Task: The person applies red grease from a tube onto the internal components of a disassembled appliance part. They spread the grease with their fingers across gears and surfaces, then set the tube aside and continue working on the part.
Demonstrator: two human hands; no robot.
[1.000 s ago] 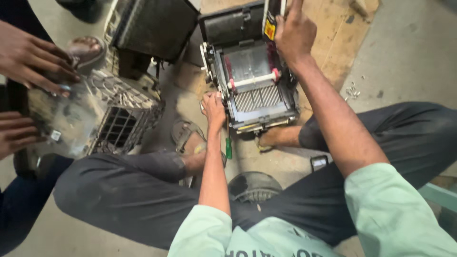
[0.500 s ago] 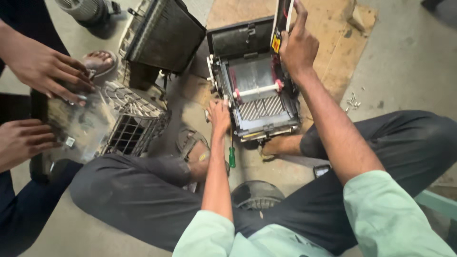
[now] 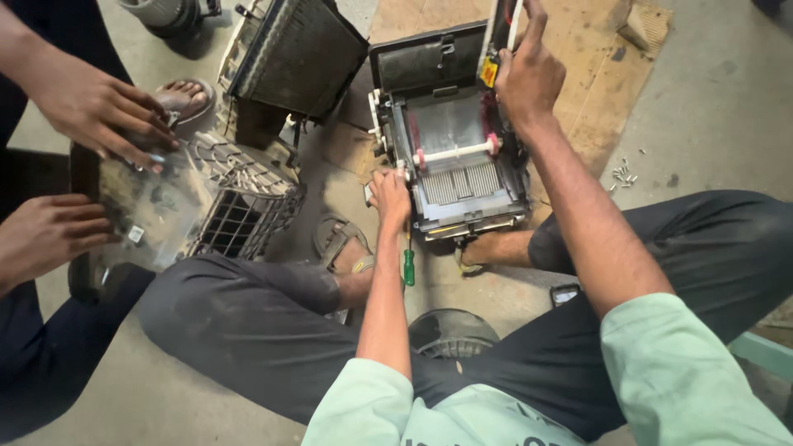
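Observation:
A black plastic housing (image 3: 429, 62) with a ribbed grey core and a white rod across it lies on the floor between my legs. My left hand (image 3: 390, 196) is curled against its left edge. My right hand (image 3: 529, 78) grips an upright flat panel (image 3: 494, 45) with a yellow tag at the housing's top right. A green-handled screwdriver (image 3: 408, 266) lies just below my left hand, beside my sandalled foot (image 3: 340, 244).
At the left, another person's two hands (image 3: 91, 103) hold a clear plastic bag over a mesh-sided housing (image 3: 239, 219). A second black unit (image 3: 289, 54) stands behind it. Cardboard (image 3: 599, 78) lies under the work, loose screws (image 3: 624, 173) to the right, and a round blower wheel (image 3: 453, 330) near my lap.
My hands keep their hold on the housing and the panel. The other person's upper hand has shifted a little to the right over the bag. The view has tilted slightly.

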